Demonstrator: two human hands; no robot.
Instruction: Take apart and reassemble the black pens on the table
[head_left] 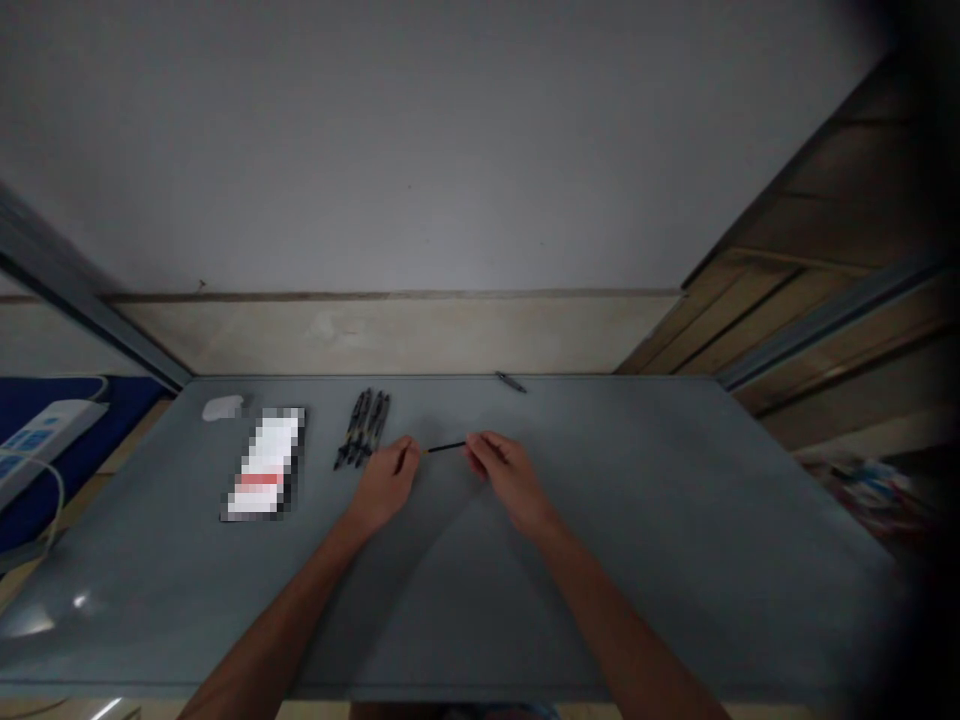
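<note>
Between my two hands stretches a thin dark pen refill [446, 447] with a yellowish end on the left. My left hand [388, 480] pinches it at that yellowish end, and my right hand [510, 475] pinches the other end. Both hands are just above the grey table, fingers closed. Right beside my left hand, several dark pens [364, 428] lie side by side in a group. Farther back, near the table's rear edge, lies a single pen part or pen [511, 382]; which it is, I cannot tell.
On the left of the grey table [637, 560] lie a phone [262, 465] with a blurred screen and a small white object [223, 408]. A white power strip [45, 445] sits beyond the table's left edge. Metal posts rise at both rear corners, with a wall behind.
</note>
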